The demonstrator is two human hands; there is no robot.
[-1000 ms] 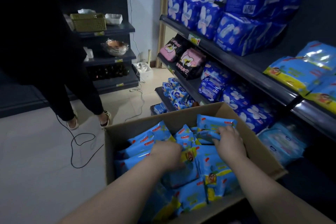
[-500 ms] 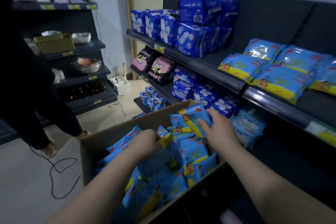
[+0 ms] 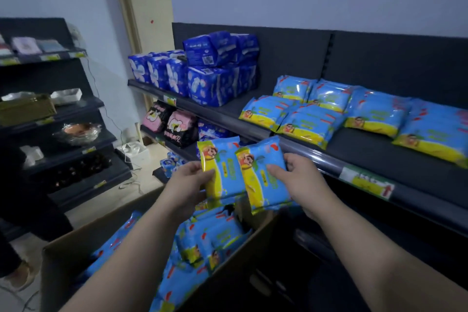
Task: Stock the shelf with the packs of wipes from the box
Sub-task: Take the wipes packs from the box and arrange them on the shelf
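- The left pack (image 3: 222, 167) and right pack (image 3: 263, 175) of wipes are held upright, side by side with their edges touching. They sit over the far corner of the box (image 3: 235, 273) and just short of the shelf's (image 3: 316, 159) front edge.
- They look like soft film pouches: probably light and squashy, so they would bend rather than stay flat. The glossy wrap reflects light, so it is likely slippery.
- The best hold is probably across the body, thumb on the face and fingers behind, not on the thin sealed end.
- The left hand (image 3: 187, 185) grips the left pack at its outer long edge, with the thumb on the front and the fingers curled behind.
- The right hand (image 3: 301, 182) grips the right pack the same way, with the thumb laid across the printed face and the fingers wrapped round the outer edge.
- Many loose packs (image 3: 215, 238) are jumbled in the box below, so a good deal of stock is left.
- Stocked packs (image 3: 374, 114) lie flat, tilted toward the shelf's front edge, with bare shelf to their left.
- Dark blue bundles (image 3: 215, 83) fill the shelf's left end.
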